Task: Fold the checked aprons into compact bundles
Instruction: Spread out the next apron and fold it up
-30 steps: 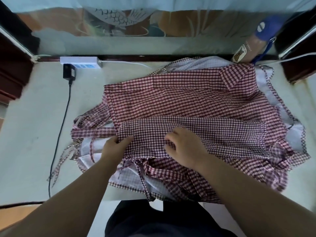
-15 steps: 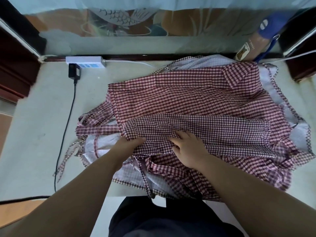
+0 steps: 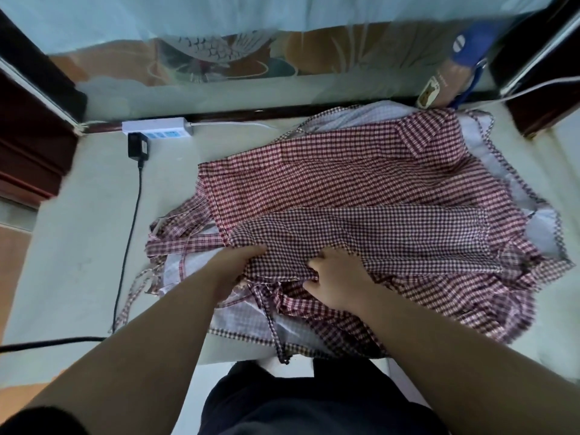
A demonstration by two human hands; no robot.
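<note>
Lying in a loose heap on the pale table (image 3: 72, 246), right of centre: checked aprons (image 3: 470, 293), several layers, with ties (image 3: 188, 246) trailing off the left side and over the near edge. Uppermost item: dark-checked apron (image 3: 376, 233), folded into a long band across the near part of the heap, resting on a red-checked apron (image 3: 329, 180) spread wider behind it. Left hand (image 3: 238, 268): at the band's left end, thumb on top, fingers tucked beneath the cloth and out of sight, gripping that end. Right hand (image 3: 339, 284): near the band's middle, just beside the left hand, fingers curled, bunching a fold of the same cloth along its near edge. Far left of table: white power strip (image 3: 157, 128) at the back ledge, black adapter (image 3: 137, 146) plugged in, black cable (image 3: 127, 246) running toward the near edge.
</note>
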